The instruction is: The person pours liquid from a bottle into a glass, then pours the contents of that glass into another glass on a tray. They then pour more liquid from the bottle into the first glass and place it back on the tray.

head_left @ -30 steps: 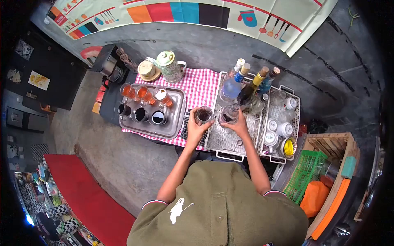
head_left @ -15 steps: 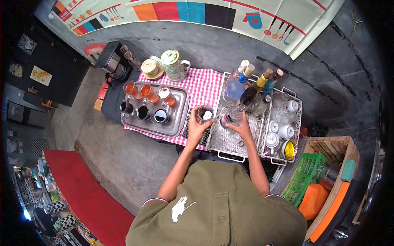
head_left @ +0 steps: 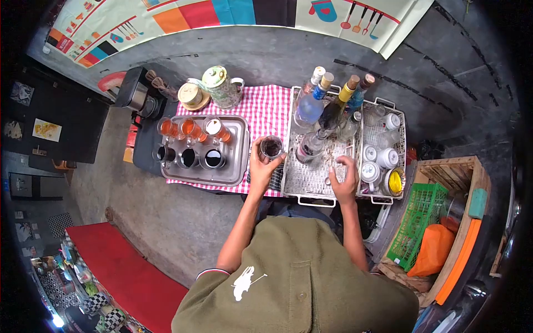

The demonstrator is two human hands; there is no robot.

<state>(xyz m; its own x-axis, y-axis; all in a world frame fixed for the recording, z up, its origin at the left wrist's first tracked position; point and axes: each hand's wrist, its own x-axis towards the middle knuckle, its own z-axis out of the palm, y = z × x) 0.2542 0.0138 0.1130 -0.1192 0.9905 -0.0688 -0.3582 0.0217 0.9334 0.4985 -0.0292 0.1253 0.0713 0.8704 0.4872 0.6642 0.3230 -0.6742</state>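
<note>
Checked cloth (head_left: 271,105), left hand (head_left: 264,171), grip round glass (head_left: 272,146), right hand (head_left: 346,183), grip loosely parted, bottle label (head_left: 305,152) illegible

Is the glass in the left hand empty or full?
Not empty: the glass shows something dark inside. How full, I cannot tell.

No lettering can be read; the olive-green cloth shirt (head_left: 350,266) bears a white horse-and-rider emblem (head_left: 242,284).
</note>
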